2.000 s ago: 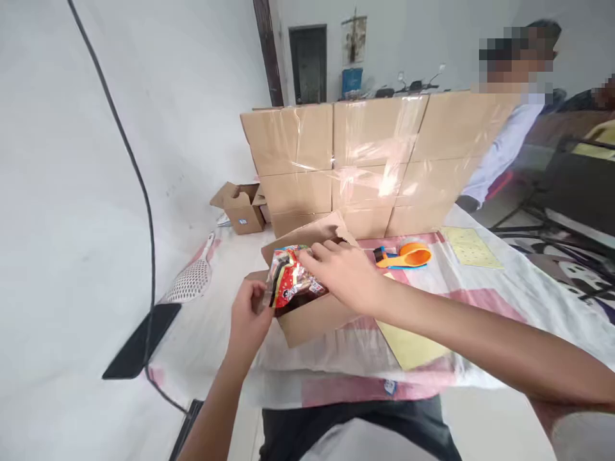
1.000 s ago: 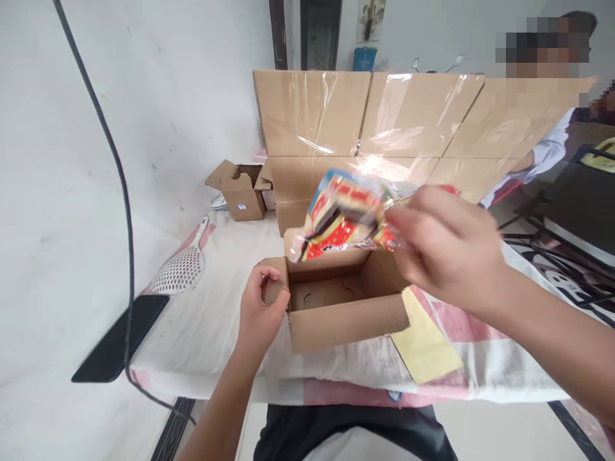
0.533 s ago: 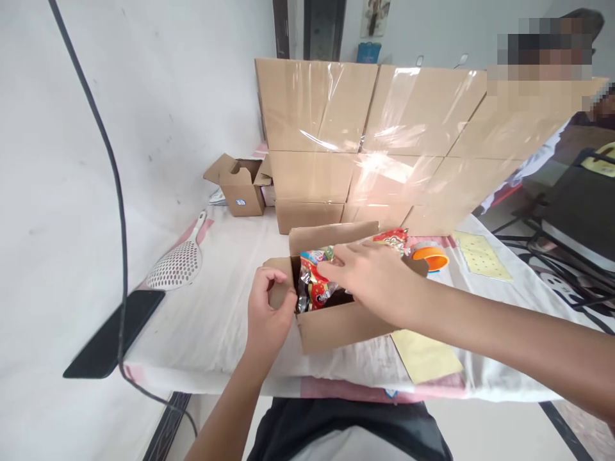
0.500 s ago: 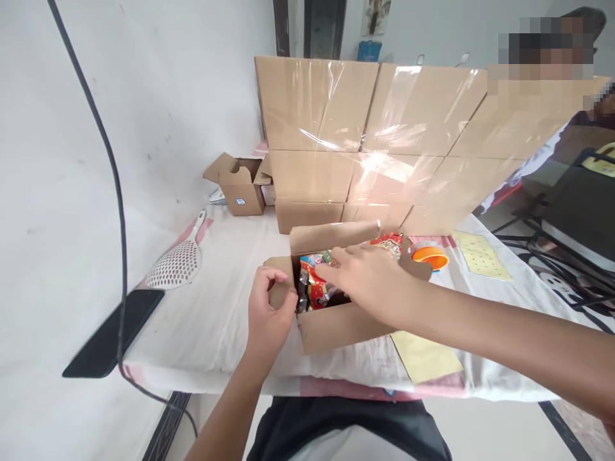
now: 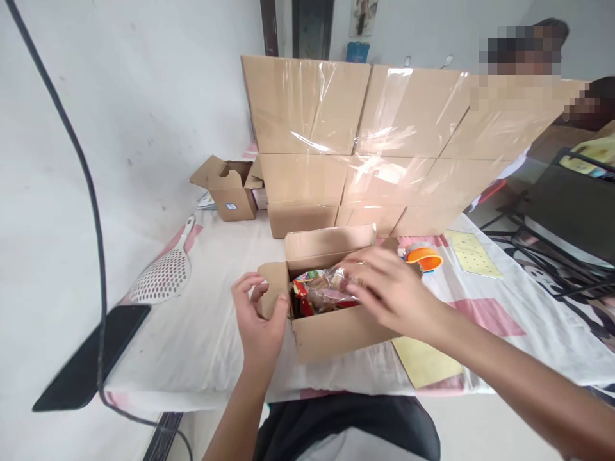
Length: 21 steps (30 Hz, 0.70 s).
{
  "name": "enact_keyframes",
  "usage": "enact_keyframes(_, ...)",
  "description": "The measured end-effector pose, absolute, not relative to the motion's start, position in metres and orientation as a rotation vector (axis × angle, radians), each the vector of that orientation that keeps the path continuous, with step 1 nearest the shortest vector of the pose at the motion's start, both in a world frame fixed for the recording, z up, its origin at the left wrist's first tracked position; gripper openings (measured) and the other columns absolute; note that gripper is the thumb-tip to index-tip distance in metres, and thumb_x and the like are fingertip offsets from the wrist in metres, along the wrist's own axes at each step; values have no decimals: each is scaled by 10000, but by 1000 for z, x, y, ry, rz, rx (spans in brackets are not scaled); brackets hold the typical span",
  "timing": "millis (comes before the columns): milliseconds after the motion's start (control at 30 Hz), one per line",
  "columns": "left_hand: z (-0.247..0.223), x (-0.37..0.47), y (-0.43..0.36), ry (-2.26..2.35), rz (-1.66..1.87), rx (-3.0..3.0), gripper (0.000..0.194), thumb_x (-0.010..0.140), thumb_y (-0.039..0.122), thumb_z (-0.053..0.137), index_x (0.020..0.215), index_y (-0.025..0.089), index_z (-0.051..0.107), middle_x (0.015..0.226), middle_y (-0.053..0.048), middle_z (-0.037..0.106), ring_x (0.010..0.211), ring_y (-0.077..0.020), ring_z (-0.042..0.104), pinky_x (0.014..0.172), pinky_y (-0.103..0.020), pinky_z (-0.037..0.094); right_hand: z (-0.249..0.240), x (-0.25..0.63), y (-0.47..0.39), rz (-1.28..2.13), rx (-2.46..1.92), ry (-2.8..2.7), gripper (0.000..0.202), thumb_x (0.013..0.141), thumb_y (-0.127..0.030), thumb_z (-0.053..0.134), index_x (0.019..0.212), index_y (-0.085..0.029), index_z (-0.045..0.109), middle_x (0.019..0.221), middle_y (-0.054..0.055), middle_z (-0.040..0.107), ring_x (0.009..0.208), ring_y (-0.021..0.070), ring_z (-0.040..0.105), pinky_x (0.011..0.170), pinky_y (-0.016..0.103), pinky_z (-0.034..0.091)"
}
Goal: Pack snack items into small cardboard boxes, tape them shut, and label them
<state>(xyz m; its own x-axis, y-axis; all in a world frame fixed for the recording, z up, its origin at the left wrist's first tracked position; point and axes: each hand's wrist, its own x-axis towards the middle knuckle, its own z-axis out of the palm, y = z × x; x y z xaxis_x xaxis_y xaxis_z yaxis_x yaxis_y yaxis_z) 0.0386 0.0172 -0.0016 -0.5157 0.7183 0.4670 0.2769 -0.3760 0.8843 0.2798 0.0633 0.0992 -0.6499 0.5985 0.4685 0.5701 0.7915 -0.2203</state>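
Cloth-covered table (image 5: 211, 365): hazards at the open carton (image 5: 341, 338)

Left hand (image 5: 259, 320): at the carton's left flap (image 5: 275, 282). Thumb and fingers stand around its edge; whether they squeeze the board cannot be told. Right hand (image 5: 394, 288): over the carton opening, fingers curved at the clear wrapper of the snack bag (image 5: 323, 291). Blur hides whether they pinch or merely press. The bag lies inside the carton, under the right fingers and just right of the left thumb.

Hazard 1, split wrapper: a fingertip snagging the film could tear it.

Hazard 2, crushed contents: excess downward force from the right hand could break what the bag holds.

Hazard 3, carton shift: if the left hand slackens under a sideways push, the carton could slide and disturb the yellow sheet (image 5: 427, 365) on the body side of the right hand.

Clearances: beyond the right hand, to its right, the orange item (image 5: 425, 258) could be knocked by a wide swing. Left of the left hand, the perforated skimmer (image 5: 163, 275) lies well apart; contact is unlikely. Beyond both hands, the film-wrapped stack (image 5: 307, 105) stands near the carton; a hard outward shove could drive one into the other.
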Motion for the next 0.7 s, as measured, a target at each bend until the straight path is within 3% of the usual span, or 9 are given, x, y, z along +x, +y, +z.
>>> enact_keyframes(67, -9, 43, 16, 1467, 2096, 1282, 468, 840, 273, 772, 1216, 281, 493, 1385, -78, 461, 1038, -142, 627, 964, -327, 540, 88, 311, 52, -62, -1057, -2008, 300, 1011, -293, 591, 1302, -238, 639, 1259, 121, 684, 1176, 296, 637, 1037, 513, 500)
enact_keyframes(133, -18, 45, 16, 1344, 2156, 1348, 553, 857, 421, 790, 1292, 318, 464, 1428, -92, 469, 1025, -165, 675, 925, -351, 571, 70, 336, 47, 99, -1215, -1770, 343, 1050, -388, 522, 1366, -281, 603, 1301, 109, 682, 1189, 291, 651, 1026, 505, 520)
enact_keyframes(233, -26, 37, 20, 1146, 1925, 1881, 672, 852, 778, 607, 1317, 299, 531, 1246, -106, 664, 1074, -262, 723, 1007, -458, 560, 38, 351, 49, 469, -1159, -1930, 485, 1087, -515, 348, 1489, -306, 519, 1484, 116, 601, 1380, 312, 564, 1116, 538, 489)
enact_keyframes(300, -27, 25, 24, 1032, 1631, 2303, 801, 799, 897, 490, 1273, 264, 610, 1122, -117, 748, 1093, -299, 734, 1133, -506, 478, 25, 348, 52, 481, -1080, -2122, 520, 1078, -526, 359, 1517, -284, 497, 1597, 128, 493, 1475, 331, 464, 1186, 572, 423)
enact_keyframes(433, -19, 2, 28, 900, 1294, 2622, 961, 671, 908, 655, 1349, 230, 597, 1205, -156, 763, 1175, -326, 720, 1243, -490, 375, 27, 342, 55, 265, -1131, -2346, 537, 1037, -513, 482, 1489, -227, 532, 1627, 141, 454, 1508, 372, 391, 1206, 633, 366)
enact_keyframes(533, -14, -2, 29, 893, 1189, 2738, 1059, 594, 874, 757, 1409, 225, 570, 1220, -162, 764, 1182, -338, 722, 1249, -492, 372, 37, 343, 56, 227, -1165, -2422, 613, 1001, -571, 539, 1476, -185, 552, 1609, 162, 476, 1469, 401, 431, 1176, 642, 395)
enact_keyframes(700, -15, 5, 31, 951, 1323, 2768, 1020, 648, 928, 655, 1385, 225, 610, 1103, -130, 800, 1066, -321, 767, 1196, -495, 447, 37, 345, 53, 358, -1115, -2373, 618, 1015, -587, 505, 1461, -163, 563, 1631, 187, 436, 1452, 383, 474, 1174, 609, 414)
